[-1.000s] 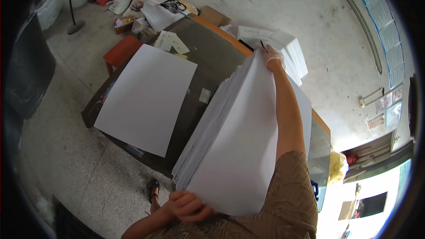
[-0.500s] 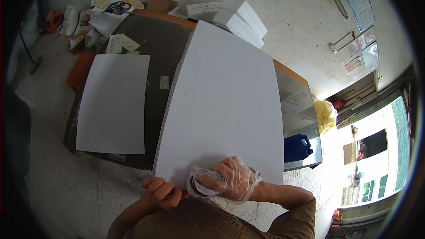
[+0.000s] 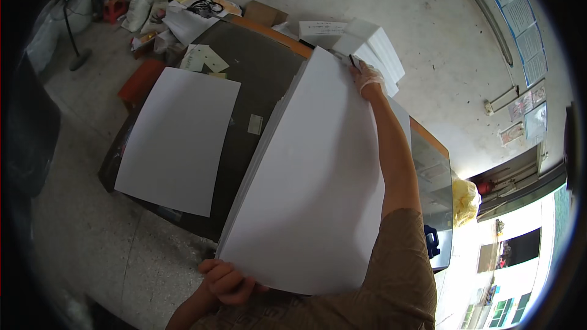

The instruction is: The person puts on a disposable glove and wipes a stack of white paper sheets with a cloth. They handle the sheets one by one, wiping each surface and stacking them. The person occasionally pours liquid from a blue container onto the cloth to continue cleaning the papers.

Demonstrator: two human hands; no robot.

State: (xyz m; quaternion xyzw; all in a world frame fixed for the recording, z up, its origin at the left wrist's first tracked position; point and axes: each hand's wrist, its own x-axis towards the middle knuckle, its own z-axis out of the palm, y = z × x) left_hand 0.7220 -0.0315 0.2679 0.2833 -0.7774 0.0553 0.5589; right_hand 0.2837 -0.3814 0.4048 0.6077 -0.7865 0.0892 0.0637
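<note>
While near stacked paper [image 3: 306, 171], 1 blue jug [image 3: 432, 247]

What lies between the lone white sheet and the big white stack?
In the head view, a strip of dark tabletop separates the sheet from the stack, with a small pale rectangle on it.

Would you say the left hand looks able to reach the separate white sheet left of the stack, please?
Probably yes: the left hand is at the near corner of the white stack, and nothing visible covers the separate sheet.
</note>
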